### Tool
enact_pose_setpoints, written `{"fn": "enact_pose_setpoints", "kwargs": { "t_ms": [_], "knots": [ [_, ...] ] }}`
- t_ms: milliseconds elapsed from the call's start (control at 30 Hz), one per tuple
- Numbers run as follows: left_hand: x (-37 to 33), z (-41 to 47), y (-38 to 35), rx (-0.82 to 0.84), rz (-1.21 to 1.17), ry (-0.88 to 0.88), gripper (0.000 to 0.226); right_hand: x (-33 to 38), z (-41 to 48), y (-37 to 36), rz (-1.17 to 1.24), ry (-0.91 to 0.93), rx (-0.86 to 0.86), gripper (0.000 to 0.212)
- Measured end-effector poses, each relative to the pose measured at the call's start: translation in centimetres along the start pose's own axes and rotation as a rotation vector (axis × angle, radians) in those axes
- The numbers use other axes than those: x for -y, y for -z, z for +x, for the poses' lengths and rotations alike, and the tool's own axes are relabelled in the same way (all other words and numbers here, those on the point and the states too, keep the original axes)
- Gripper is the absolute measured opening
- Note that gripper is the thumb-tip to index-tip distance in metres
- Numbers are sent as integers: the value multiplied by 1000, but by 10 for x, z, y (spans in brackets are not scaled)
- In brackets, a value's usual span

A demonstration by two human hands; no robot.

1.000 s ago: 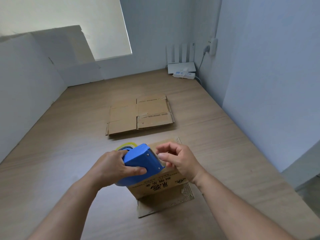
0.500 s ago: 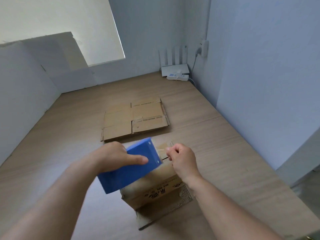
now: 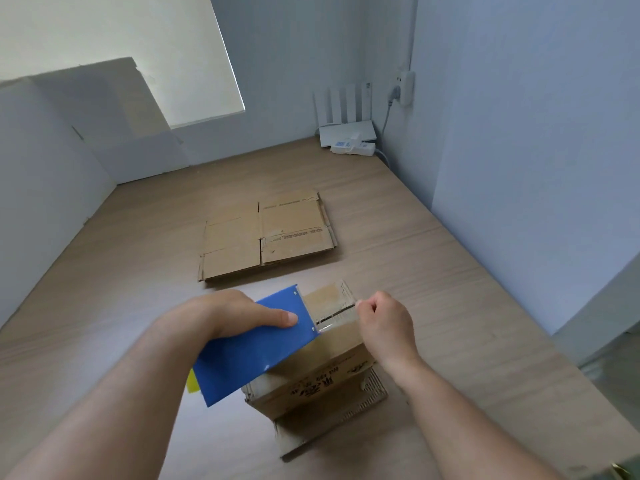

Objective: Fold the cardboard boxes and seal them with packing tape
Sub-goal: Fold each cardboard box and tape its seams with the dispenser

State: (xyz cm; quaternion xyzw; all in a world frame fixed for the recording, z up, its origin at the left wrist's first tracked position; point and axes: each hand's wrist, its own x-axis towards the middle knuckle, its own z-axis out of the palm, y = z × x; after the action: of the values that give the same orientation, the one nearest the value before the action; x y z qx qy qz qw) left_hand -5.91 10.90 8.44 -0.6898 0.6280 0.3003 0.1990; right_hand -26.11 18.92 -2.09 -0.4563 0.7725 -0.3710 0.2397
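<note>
Now tape [image 3: 333,306] is stretched over a cardboard box [image 3: 311,379].
Tape dispenser [image 3: 256,351] gripped by left hand [image 3: 239,313], tape end pinched by right hand [image 3: 384,323]; wrinkling is risked by slack.

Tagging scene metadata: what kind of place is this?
Likely a small spare room at home or in an office, not a warehouse: plain pale walls, a white router and power strip in the corner, flattened cardboard boxes on a wood-look surface.

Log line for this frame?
left hand holds blue tape dispenser | right hand pinches tape end | tape spans box | flat cardboard behind
</note>
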Motion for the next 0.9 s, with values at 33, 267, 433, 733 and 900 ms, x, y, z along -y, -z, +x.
{"fn": "enact_pose_setpoints", "kwargs": {
  "t_ms": [33, 267, 433, 733, 900],
  "knots": [
    [-2, 2, 0, 2, -18, 12, 79, -2, 4, 2, 71, -56, 17, 29],
    [-15, 6, 2, 57, -59, 75, 80, -13, 17, -1, 322, -217, 63, 28],
    [-23, 8, 1, 83, -34, 80, 77, -20, 23, -1, 295, -174, 93, 26],
    [-28, 10, 1, 85, 7, 87, 78, -34, 30, -9, 427, -295, 269, 23],
    [-33, 10, 1, 65, 9, 113, 74, -37, 35, -8, 303, -340, 359, 36]
  ]
}}
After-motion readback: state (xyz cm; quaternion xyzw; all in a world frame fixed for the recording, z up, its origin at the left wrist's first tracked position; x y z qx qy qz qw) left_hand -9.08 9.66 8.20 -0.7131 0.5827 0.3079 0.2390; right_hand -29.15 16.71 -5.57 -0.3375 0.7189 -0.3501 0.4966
